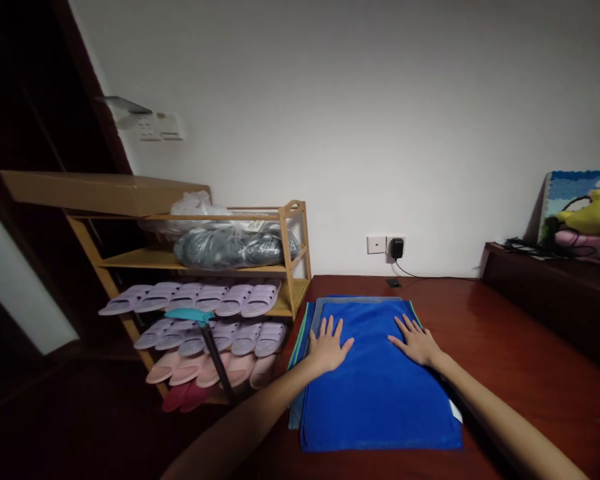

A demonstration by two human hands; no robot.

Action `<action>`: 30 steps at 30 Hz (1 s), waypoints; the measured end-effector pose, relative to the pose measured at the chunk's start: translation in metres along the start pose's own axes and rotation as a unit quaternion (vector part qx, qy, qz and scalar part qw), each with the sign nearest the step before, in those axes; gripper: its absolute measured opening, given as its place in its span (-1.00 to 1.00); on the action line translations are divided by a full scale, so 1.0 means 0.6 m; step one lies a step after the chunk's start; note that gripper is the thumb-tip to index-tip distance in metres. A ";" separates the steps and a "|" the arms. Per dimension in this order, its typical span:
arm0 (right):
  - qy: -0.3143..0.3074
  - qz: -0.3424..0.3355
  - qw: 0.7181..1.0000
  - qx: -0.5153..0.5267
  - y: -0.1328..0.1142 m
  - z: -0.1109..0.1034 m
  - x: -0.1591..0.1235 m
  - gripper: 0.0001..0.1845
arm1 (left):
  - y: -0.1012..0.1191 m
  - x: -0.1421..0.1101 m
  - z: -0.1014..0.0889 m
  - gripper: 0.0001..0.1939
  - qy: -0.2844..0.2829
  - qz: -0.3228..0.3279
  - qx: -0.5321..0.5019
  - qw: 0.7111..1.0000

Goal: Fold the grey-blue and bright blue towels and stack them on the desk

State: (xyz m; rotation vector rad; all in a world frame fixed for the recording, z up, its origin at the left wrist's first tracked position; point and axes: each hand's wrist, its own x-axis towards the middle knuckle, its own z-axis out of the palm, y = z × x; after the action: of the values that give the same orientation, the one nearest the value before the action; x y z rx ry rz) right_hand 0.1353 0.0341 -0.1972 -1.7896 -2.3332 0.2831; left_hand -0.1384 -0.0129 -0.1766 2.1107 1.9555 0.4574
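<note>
A folded blue towel point(377, 390) lies on top of a stack of cloths on the dark red wooden table point(505, 347). Grey and green cloth edges point(300, 333) stick out at the stack's left and far side. My left hand point(327, 347) lies flat on the towel's far left part, fingers spread. On the towel's far right part rests my right hand point(416, 341), also flat with fingers apart. Neither hand holds anything.
A wooden shoe rack point(290, 267) with several lilac and pink slippers point(215, 327) stands left of the table. A cardboard box point(100, 190) and plastic bags sit on top of it. A wall socket with a black charger point(397, 248) is behind. A raised ledge point(545, 280) with a yellow picture borders the right.
</note>
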 end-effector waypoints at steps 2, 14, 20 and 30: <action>0.003 0.000 1.000 -0.007 0.000 0.000 -0.020 -0.07 | 0.008 -0.017 -0.002 -0.20 -0.016 0.001 0.027 1.000; 0.076 -0.057 0.995 -0.022 0.026 -0.093 0.004 -0.42 | -0.001 0.004 -0.053 -0.50 0.089 0.148 0.047 0.984; 0.082 -0.081 0.993 0.005 0.039 -0.068 0.081 -0.62 | -0.045 0.106 -0.065 -0.69 0.114 0.144 0.029 0.983; 0.100 -0.077 0.992 0.017 0.067 -0.051 0.097 -0.82 | -0.095 0.112 -0.049 -0.83 0.116 0.165 -0.036 0.979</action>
State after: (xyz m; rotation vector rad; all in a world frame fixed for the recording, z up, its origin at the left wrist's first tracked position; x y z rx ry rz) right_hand 0.1662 0.1016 -0.1763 -1.5329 -2.2927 0.1134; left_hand -0.1980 0.0577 -0.1655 2.4377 1.6651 0.8572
